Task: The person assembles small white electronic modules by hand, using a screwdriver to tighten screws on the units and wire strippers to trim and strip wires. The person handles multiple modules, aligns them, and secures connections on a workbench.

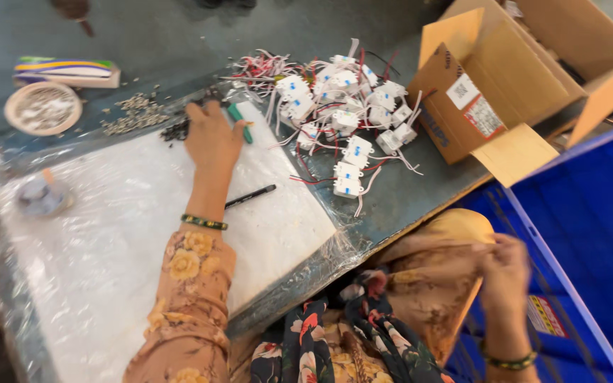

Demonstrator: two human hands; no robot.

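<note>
My left hand (211, 136) reaches across a white plastic-wrapped pad (108, 234), its fingertips on a small dark pile of screws (176, 129) at the pad's far edge. A green-handled tool (240, 120) lies right beside that hand, and a black pen (250, 196) rests on the pad near my wrist. My right hand (505, 273) is low at the right, off the table, with its fingers pinching the tan cloth (434, 255) over my lap. A heap of small white plastic modules with red and white wires (342, 106) lies beyond the pad.
An open cardboard box (512, 78) lies tipped at the back right. A blue plastic crate (590, 234) stands beside my right knee. A round dish of small metal parts (42, 108), loose screws (133, 113) and a tape roll (42, 195) sit at the left.
</note>
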